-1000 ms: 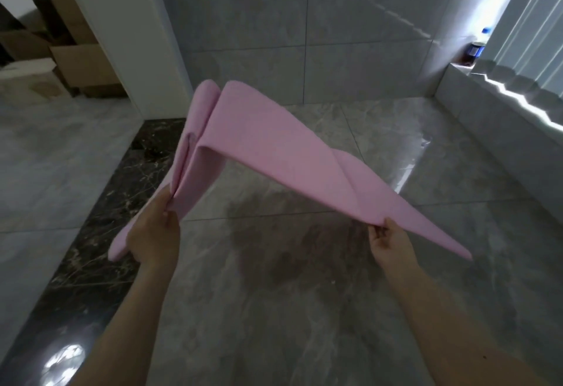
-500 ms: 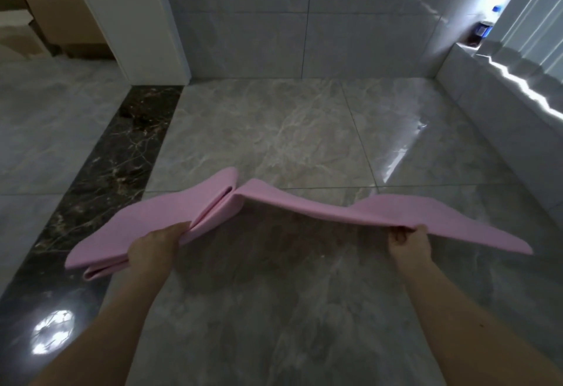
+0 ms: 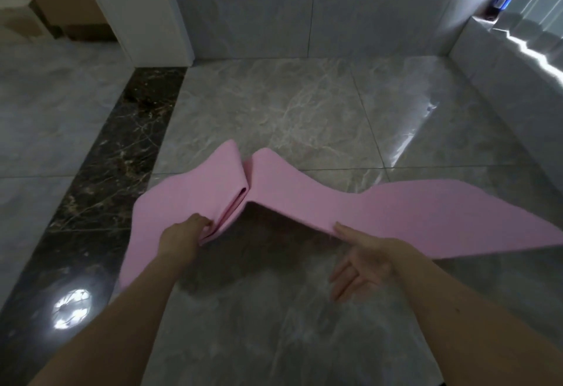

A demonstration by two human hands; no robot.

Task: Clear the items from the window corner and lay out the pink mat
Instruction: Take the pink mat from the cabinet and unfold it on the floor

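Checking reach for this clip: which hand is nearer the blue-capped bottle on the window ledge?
Right. The right hand is on the blue-capped bottle's side; the left hand grips the pink mat farther left.

I can read no text, number, brand or sign anywhere in front of me. The bottle point(image 3: 500, 1) on the ledge by the window carries a blue label, but it is too small and blurred for me to make out a single letter. The cardboard boxes point(image 3: 65, 1) past the doorway show plain brown faces with no print I can tell. The pink mat point(image 3: 396, 212) is plain pink, with no writing on the part I see.
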